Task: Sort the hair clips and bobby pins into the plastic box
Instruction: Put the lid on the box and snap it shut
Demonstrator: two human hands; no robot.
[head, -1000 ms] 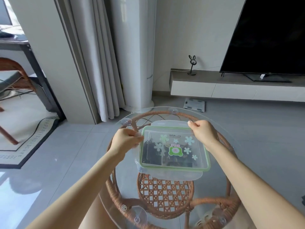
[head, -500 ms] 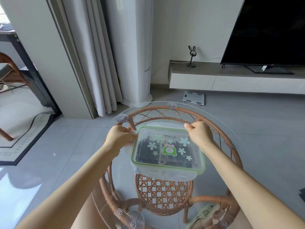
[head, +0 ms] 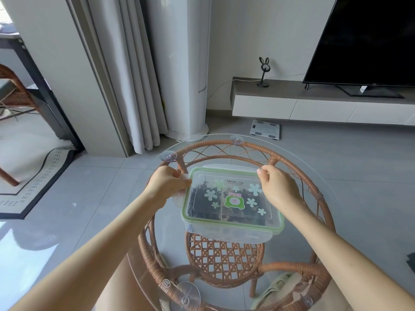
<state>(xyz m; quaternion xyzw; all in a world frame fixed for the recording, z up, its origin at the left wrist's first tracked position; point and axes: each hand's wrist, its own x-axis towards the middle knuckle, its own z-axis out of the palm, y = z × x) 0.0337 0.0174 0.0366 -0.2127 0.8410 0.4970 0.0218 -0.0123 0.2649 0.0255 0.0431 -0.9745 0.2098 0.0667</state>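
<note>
Clear plastic box (head: 224,232), closed by a green-rimmed lid (head: 233,187) bearing flower and frog stickers, is sitting on the glass top (head: 215,135) of a round rattan table, toward its far half. Through the lid, dark bobby pins (head: 199,198) are lying in the left compartment and dark hair clips (head: 247,213) in the right.

Both bare forearms are reaching forward from the lower corners of the view and converging on the box's far corners. The left hand (head: 167,185) is curling its fingers at the far-left corner, with thumb and fingertips pinching the lid's clear side flap. The right hand (head: 277,187), its back facing up and its wrist bending slightly inward, is curling its fingers round the far-right corner of the lid, the thumb tip pressing at the lid's edge.
</note>
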